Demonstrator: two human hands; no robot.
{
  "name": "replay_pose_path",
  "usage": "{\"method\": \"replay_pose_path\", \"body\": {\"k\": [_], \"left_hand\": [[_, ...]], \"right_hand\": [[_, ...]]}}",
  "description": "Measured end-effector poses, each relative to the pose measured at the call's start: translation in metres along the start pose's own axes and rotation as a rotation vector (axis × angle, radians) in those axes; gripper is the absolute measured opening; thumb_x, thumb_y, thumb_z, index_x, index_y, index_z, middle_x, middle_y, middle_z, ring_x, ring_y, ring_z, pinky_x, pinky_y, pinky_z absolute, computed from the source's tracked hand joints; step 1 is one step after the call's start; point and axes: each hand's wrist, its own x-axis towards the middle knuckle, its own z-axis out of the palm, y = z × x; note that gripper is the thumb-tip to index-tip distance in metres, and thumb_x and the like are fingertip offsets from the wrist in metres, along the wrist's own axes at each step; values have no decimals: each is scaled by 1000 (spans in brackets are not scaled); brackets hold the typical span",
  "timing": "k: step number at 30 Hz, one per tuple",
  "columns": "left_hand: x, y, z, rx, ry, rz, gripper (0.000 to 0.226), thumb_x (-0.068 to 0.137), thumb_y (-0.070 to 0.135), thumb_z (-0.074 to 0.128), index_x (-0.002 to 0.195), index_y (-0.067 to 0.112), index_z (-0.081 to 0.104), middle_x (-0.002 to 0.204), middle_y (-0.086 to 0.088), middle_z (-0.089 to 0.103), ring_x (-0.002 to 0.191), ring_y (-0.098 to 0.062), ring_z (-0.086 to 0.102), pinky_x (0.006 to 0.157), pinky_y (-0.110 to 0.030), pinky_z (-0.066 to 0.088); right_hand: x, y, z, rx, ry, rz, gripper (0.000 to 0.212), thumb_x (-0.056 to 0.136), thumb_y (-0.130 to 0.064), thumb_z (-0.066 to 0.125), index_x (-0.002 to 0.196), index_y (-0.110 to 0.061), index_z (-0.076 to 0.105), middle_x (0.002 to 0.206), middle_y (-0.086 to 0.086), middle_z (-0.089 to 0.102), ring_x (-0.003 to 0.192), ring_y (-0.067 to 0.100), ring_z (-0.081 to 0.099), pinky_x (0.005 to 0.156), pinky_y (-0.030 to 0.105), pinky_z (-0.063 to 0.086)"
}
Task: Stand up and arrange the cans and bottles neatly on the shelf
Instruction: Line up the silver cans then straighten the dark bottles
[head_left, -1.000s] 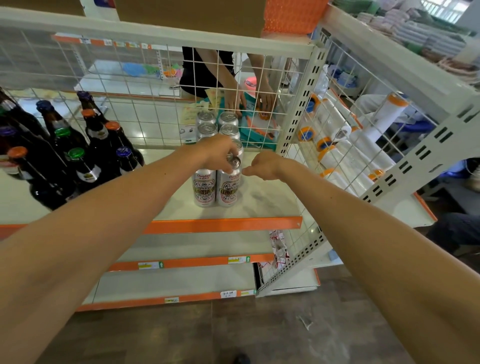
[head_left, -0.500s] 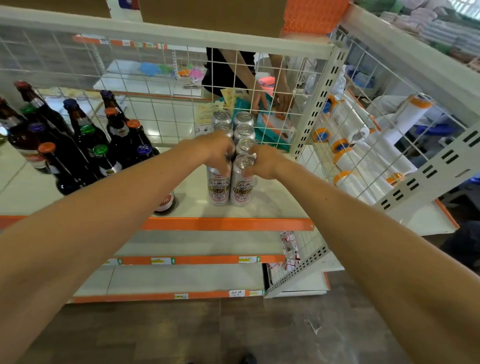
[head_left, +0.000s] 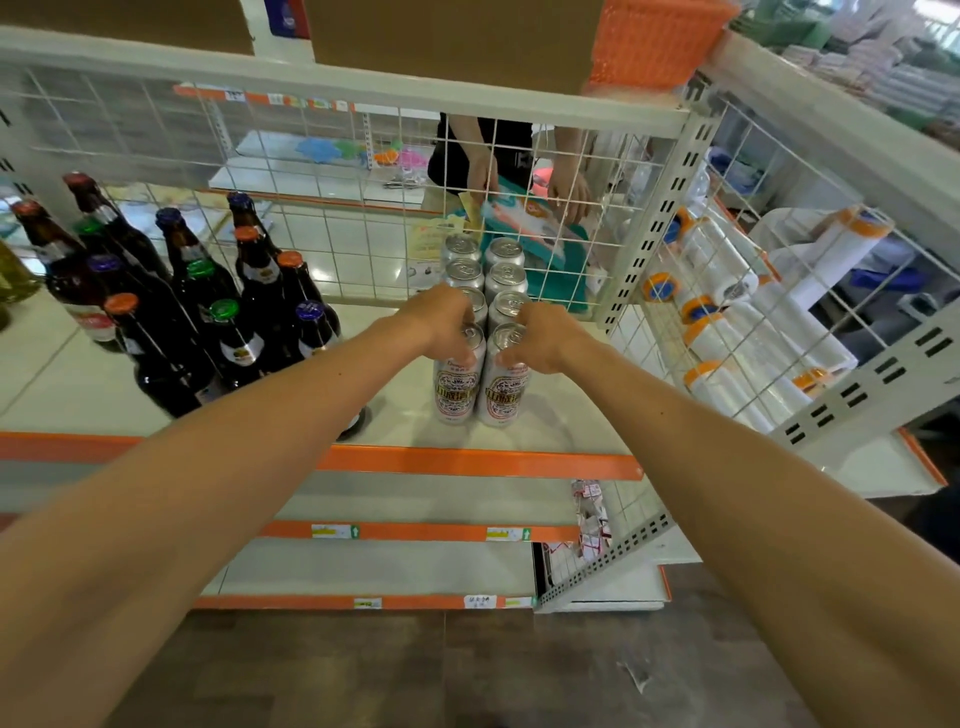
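Silver cans stand upright in two rows on the white shelf, running back toward the wire grille. My left hand grips the top of the front left can. My right hand grips the top of the front right can. More cans stand behind these two. A cluster of dark glass bottles with orange, green and purple caps stands upright on the left part of the same shelf.
A white wire grille closes the shelf's back and right side. Rolls of clear plastic lie on the neighbouring shelf to the right. Another person's hands work behind the grille. Lower shelves with orange edges sit below.
My right hand moved left and took hold of the front right can's top. My left hand stayed on the front left can. The view shifted slightly, bringing more bottles into sight.
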Motion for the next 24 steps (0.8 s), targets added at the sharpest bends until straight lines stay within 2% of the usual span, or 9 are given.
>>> {"method": "replay_pose_path", "body": {"k": [5,10,17,24], "left_hand": [[3,5,3,20,-2,13,62,74,32,85,126,12,59,126,-12,58,113,-31,57,90,-41,52],[7,7,0,23,-14,10,61,74,33,84,126,13,60,127,-10,59,112,-30,58,90,-42,52],[5,4,-1,-3,-12,9,63,73,32,86,126,12,59,127,-10,59,113,-30,58,92,-44,52],[-2,-1,4,-25,39,29,64,72,35,85,126,15,57,128,-10,55,117,-31,54,94,-43,49]], "right_hand": [[-3,4,-1,11,12,-2,67,74,-43,82,128,-12,57,125,9,60,111,30,57,94,44,51],[-4,7,-3,2,13,0,66,77,-44,80,127,-8,56,124,11,60,111,29,56,88,38,50],[-2,4,-4,19,-9,22,68,78,-42,80,131,-8,54,127,11,59,113,30,56,94,41,51],[-6,-2,-4,26,-31,38,68,81,-40,79,133,-7,52,130,11,58,116,29,56,87,36,48]]}}
